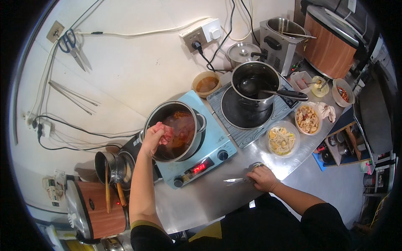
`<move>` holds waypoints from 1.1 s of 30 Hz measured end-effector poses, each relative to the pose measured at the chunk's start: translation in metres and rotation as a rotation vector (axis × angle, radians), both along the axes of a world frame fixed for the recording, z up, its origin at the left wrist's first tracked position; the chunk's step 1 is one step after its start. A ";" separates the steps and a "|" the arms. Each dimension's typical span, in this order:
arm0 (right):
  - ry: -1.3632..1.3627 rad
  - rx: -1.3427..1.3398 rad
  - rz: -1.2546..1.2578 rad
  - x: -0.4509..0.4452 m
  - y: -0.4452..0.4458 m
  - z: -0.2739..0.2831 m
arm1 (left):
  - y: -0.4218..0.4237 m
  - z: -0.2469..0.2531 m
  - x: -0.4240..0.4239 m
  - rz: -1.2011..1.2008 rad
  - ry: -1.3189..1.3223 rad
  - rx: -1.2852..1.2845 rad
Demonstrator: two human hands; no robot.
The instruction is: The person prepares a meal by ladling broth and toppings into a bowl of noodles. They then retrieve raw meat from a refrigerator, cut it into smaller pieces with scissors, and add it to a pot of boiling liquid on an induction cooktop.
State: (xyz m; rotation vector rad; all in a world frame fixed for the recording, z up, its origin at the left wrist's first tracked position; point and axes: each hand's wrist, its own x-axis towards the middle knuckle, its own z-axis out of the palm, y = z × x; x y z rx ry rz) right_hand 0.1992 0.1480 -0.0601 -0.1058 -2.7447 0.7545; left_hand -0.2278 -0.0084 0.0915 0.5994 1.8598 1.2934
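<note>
My left hand (153,138) grips a clump of thin raw red meat (165,134) above the near left part of a steel pot (191,151). Reddish-brown broth (180,127) fills much of this pot, which stands on a light blue induction cooker (204,160) with a lit red display. Over the steel counter, my right hand (263,178) is closed around the handles of a pair of scissors (234,180), blades pointing left. Beyond that hand sit a clear tub of bean sprouts (282,141) and a tub of cooked meat pieces (307,120).
A second pot (256,101) with a ladle (282,94) rests on a wood-patterned cooker (245,136). Behind is a bowl of brown liquid (206,84). Small saucepans (110,166) with chopsticks (107,191) stand at left near a wood-patterned warmer (102,210). Another warmer (328,44) is at back right.
</note>
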 end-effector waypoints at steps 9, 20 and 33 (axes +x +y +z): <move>-0.017 0.028 0.013 -0.001 -0.002 -0.011 | 0.004 -0.003 -0.007 0.055 0.068 0.168; 0.152 0.054 -0.022 -0.100 0.018 0.164 | -0.010 0.008 -0.004 0.033 0.051 0.101; 0.112 0.276 -0.001 -0.231 0.041 0.188 | -0.023 0.006 0.005 0.103 -0.165 0.406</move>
